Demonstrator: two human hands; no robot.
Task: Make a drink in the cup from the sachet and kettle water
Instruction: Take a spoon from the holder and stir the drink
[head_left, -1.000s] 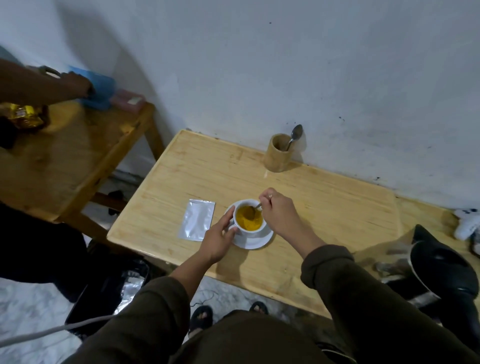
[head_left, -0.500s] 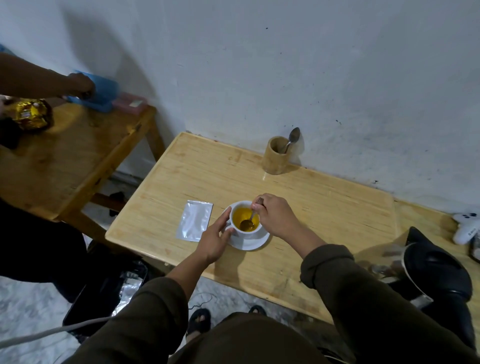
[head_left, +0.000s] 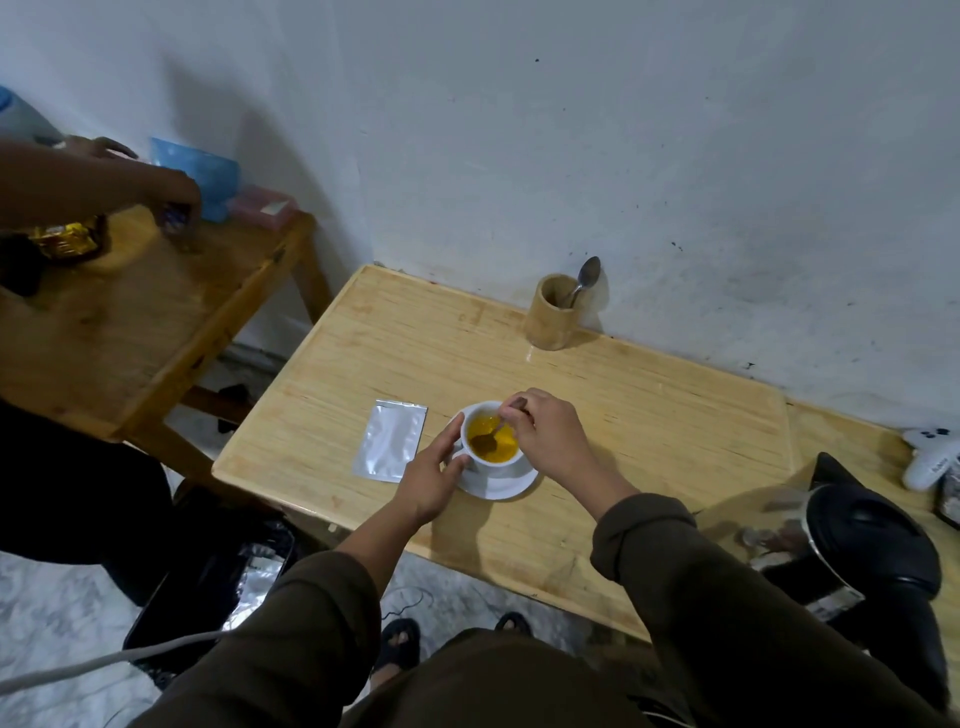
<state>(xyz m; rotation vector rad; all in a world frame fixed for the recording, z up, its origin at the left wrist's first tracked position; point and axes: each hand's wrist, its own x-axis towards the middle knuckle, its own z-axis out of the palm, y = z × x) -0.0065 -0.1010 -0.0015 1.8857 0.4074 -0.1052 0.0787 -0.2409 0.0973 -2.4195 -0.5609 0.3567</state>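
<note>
A white cup (head_left: 480, 464) full of yellow liquid stands on a white saucer (head_left: 501, 486) near the front of the light wooden table (head_left: 649, 410). My left hand (head_left: 431, 475) holds the cup's left side. My right hand (head_left: 545, 434) pinches a spoon (head_left: 488, 439) whose bowl dips into the drink. A silver sachet (head_left: 390, 439) lies flat just left of the cup. The black kettle (head_left: 862, 540) sits at the table's right end.
A bamboo holder (head_left: 551, 312) with another spoon stands by the wall. A white game controller (head_left: 930, 457) lies at far right. Another person's arm (head_left: 93, 184) reaches over a second wooden table (head_left: 130, 322) on the left. A black bin (head_left: 208, 577) sits on the floor.
The spoon has swung around inside the cup, its bowl now toward the left side. The other person's hand has moved over the left table.
</note>
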